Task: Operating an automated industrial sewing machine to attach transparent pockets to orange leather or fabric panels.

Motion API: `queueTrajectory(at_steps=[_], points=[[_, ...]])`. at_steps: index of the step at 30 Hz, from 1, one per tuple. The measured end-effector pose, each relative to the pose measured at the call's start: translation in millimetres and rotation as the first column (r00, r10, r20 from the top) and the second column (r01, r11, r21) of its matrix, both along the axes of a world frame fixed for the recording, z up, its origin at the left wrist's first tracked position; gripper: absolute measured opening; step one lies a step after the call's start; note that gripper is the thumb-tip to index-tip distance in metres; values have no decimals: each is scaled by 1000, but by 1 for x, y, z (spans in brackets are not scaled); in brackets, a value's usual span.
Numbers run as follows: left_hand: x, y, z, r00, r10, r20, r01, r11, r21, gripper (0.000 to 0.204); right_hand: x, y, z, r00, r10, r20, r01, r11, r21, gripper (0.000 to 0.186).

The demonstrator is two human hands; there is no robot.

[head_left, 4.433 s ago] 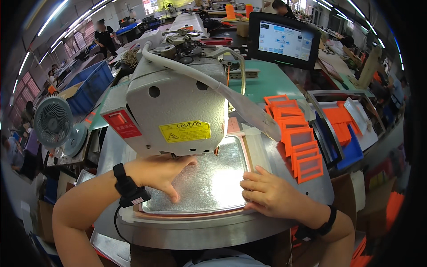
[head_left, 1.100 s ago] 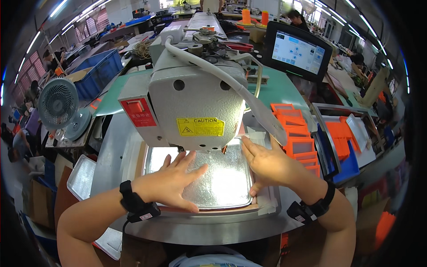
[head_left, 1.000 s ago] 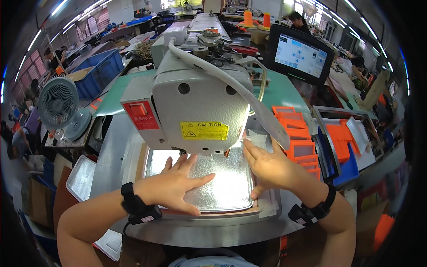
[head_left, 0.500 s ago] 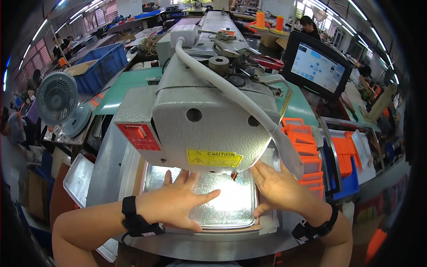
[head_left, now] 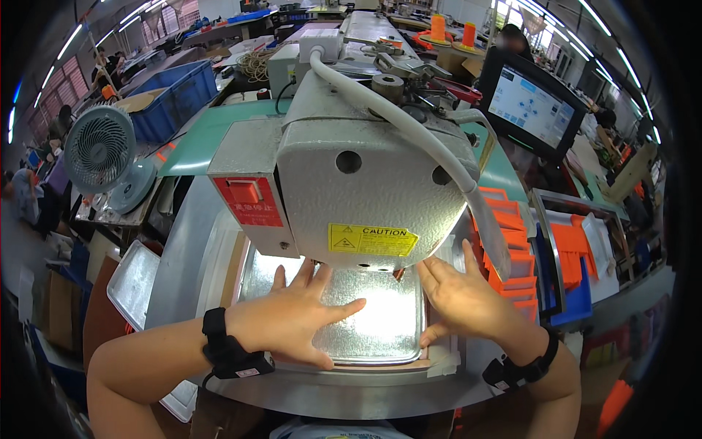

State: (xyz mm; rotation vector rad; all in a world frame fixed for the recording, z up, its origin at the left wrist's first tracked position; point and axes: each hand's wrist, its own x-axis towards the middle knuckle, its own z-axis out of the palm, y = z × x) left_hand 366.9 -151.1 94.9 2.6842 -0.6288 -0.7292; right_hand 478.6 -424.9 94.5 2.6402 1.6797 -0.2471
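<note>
A shiny silver rectangular panel with rounded corners lies flat beneath the grey head of a large sewing machine. Across its left part my left hand rests with fingers spread, thumb stretched rightward, its fingertips close under the machine head. My right hand is open along the panel's right edge, thumb at that edge and fingers reaching up beside the head. Neither hand grips anything. The machine head hides the panel's far part. A pinkish-brown border shows along the panel's near edge.
More silver panels lie at the left. Orange-edged pieces are stacked right of the machine, beside a metal-framed rack. A screen stands at the far right, a fan at the far left. A thick white cable crosses the machine.
The whole view has shifted slightly, so the machine appears farther right. Both hands keep nearly the same spread pose on and beside the panel.
</note>
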Motion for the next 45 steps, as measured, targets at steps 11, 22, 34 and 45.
queueTrajectory(at_steps=[11,22,34,45], points=[[-1,-3,1,999,22,-26,-23,999,-41,97,-1,-3,2,999,-26,-43,26,1000,-18,125],[-4,14,2,1000,18,-5,-18,999,-47,95,0,14,1,995,-26,-96,23,999,-30,105],[-12,33,-3,999,-12,41,10,999,32,94,-7,33,-1,996,-34,-82,23,990,-138,109],[-11,49,-4,998,61,-10,-60,998,31,103,7,59,3,976,-132,-176,62,933,-354,109]])
